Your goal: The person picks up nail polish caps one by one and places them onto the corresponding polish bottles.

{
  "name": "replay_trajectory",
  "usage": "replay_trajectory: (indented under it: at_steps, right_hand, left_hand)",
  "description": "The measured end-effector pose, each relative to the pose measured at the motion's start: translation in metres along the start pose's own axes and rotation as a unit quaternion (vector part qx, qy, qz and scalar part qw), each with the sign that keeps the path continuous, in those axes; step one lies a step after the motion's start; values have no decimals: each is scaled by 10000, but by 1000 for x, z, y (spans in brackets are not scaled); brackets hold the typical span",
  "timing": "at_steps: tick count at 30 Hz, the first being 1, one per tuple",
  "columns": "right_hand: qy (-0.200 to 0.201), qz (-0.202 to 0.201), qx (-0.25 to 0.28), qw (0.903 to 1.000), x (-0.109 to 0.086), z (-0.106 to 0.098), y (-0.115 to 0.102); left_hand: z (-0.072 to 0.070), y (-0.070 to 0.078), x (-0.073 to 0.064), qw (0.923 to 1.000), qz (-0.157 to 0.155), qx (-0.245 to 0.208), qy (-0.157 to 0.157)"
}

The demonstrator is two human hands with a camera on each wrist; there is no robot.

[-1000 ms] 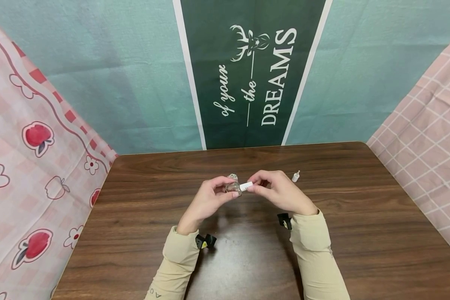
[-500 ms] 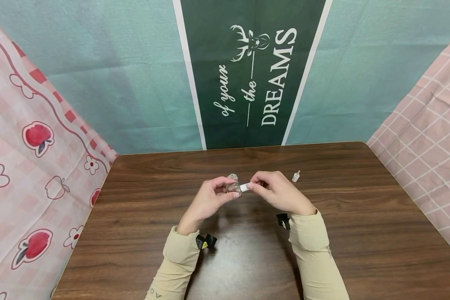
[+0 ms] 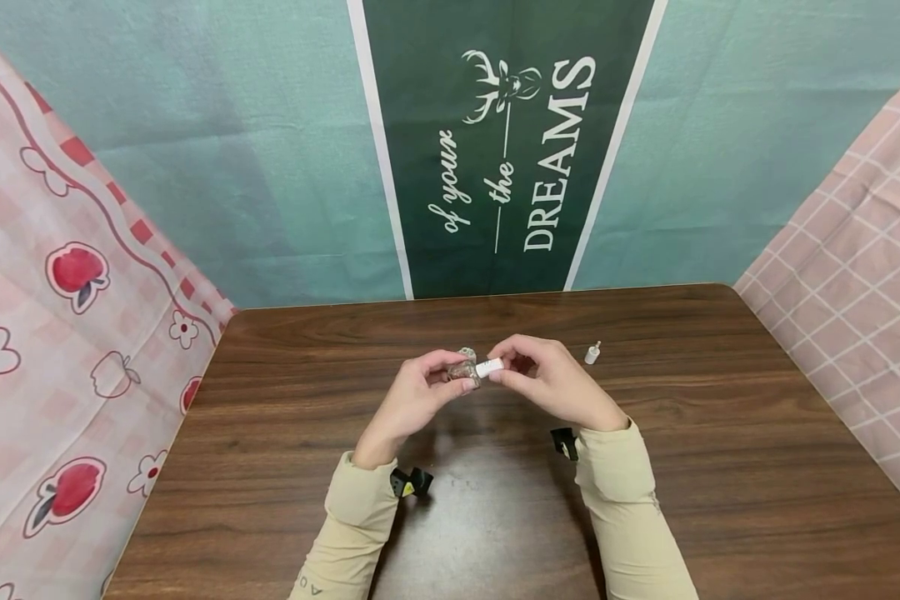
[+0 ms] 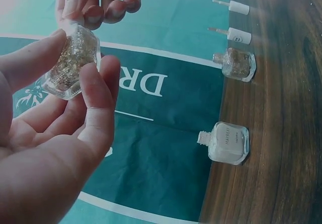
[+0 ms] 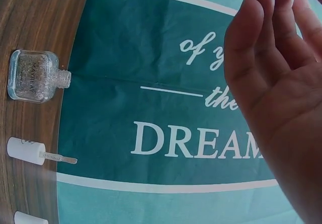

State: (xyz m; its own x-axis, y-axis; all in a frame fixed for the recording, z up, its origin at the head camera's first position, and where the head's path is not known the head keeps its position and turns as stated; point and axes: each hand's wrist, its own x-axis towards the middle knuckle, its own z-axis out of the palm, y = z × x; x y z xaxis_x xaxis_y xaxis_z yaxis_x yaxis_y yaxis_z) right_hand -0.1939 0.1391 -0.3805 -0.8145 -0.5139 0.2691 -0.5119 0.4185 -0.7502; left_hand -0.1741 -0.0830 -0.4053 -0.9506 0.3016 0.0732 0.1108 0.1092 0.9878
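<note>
My left hand (image 3: pixel 408 404) grips a small clear nail polish bottle (image 4: pixel 75 63) with gold glitter in it, thumb on one side and fingers on the other. The bottle is tilted, its neck end toward my right hand (image 3: pixel 558 385). That hand pinches a white nail polish cap (image 3: pixel 489 367) between thumb and fingers, right at the bottle's neck. In the right wrist view, the right hand's fingers are curled and hide the cap and the held bottle.
On the wooden table (image 3: pixel 690 483) stand an uncapped glitter bottle (image 4: pixel 239 64) and an uncapped pale bottle (image 4: pixel 230 144). Two white brush caps (image 4: pixel 239 7) stand near them, brushes up. A printed cloth (image 3: pixel 270 167) hangs behind the table.
My right fingers slid over the cap and then shifted their hold, so more of the cap shows now. Both hands and the bottle have moved slightly left.
</note>
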Motion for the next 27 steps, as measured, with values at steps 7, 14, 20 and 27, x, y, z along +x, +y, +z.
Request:
replay_trajectory:
  at_steps: [7, 14, 20, 27]
  right_hand:
    - [-23, -25, 25, 10000, -2, -1, 1]
    - [-16, -163, -69, 9998, -2, -2, 1]
    - [106, -352, -148, 9992, -2, -2, 0]
    - [130, -398, -165, 9990, -2, -1, -1]
  left_hand:
    - [0, -2, 0, 9998, -145, -134, -81]
    - [0, -1, 0, 9997, -142, -162, -121]
    - [0, 1, -1, 9999, -86, 52, -97]
    - [-1, 0, 0, 9996, -44, 270, 1]
